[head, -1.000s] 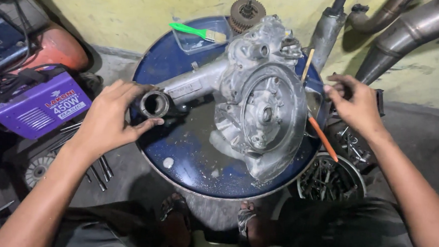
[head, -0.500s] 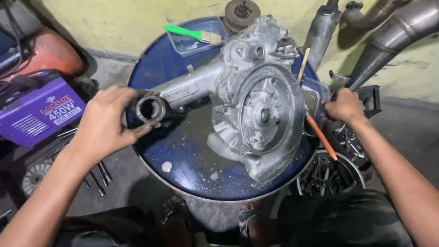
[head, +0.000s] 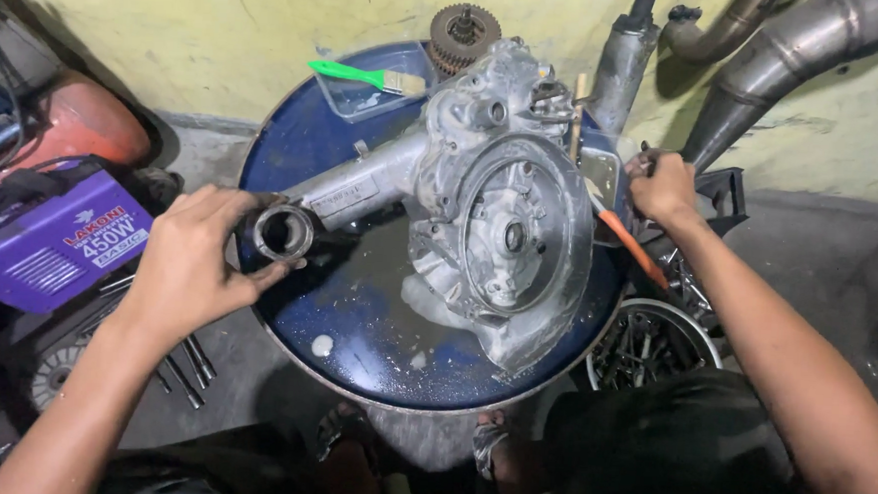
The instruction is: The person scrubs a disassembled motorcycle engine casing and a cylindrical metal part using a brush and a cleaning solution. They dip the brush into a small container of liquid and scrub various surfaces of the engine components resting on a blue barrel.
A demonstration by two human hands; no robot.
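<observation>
engine casing (head: 480,219), grey cast metal, lies on the round blue drum top (head: 354,343) that serves as the desk, and everything else is placed from it. only the head view is given. the casing's wide round housing, with its open face turned up toward the camera, sits on the right half of the drum; a long tubular arm runs from it toward the lower left and ends in a ring-shaped mouth (head: 283,233). so the long axis goes from upper right to lower left, ring end nearest the left hand (head: 193,264). that hand's grip is wrapped around the ring end, fingers curled on its rim. the right hand (head: 662,189) is at the casing's right edge, its grip closed on something small and dark, perhaps a tool handle; the view is too poor to say which. an orange-handled tool (head: 631,249) slants just below that hand. behind the casing lie a green-handled brush (head: 368,77) on a clear tray and a toothed gear (head: 463,30). a purple box (head: 53,247) stands well left of the casing. judging by the bare, open housing and the wet smears on the drum, the casing looks stripped and partly cleaned, with nothing refitted yet.
</observation>
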